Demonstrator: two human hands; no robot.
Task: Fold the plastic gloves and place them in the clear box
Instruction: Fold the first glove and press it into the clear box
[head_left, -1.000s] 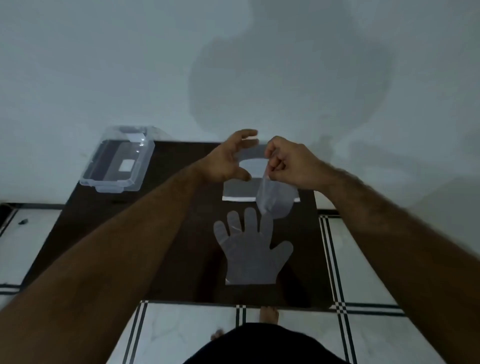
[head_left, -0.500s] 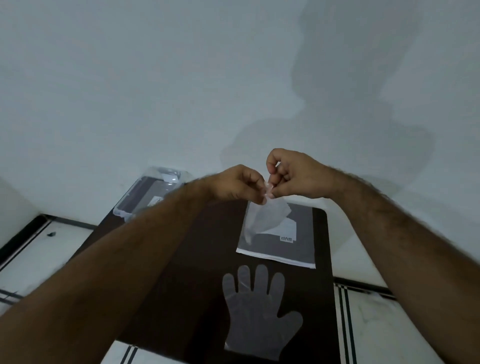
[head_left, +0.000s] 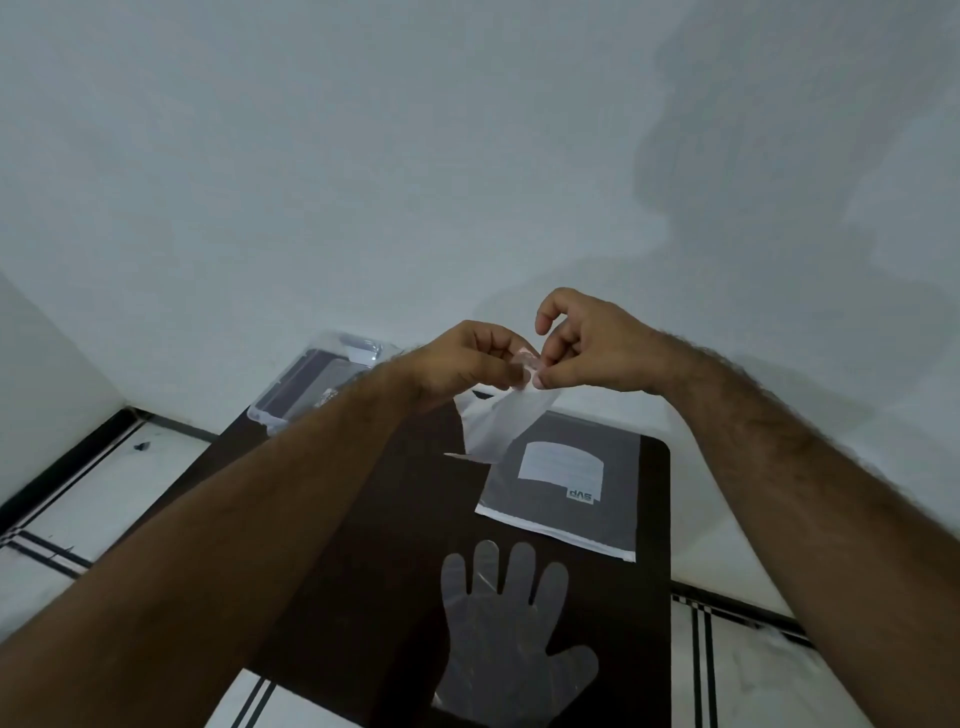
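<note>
A thin see-through plastic glove (head_left: 501, 423) hangs in the air over the far part of the dark table (head_left: 363, 545). My left hand (head_left: 467, 364) and my right hand (head_left: 587, 348) both pinch its top edge, fingertips almost touching. A second plastic glove (head_left: 504, 631) lies flat and spread out on the table near its front edge, fingers pointing away from me. The clear box (head_left: 317, 384) stands at the table's far left corner, partly hidden behind my left forearm.
A flat plastic packet with a white label (head_left: 563, 480) lies on the table under the hanging glove, at the far right. A pale wall rises just behind the table. White tiled floor with dark stripes (head_left: 78, 493) surrounds the table.
The view has tilted up toward the wall. Both hands stay raised with the glove; my right index finger has lifted off, and the glove hangs a little more spread out.
</note>
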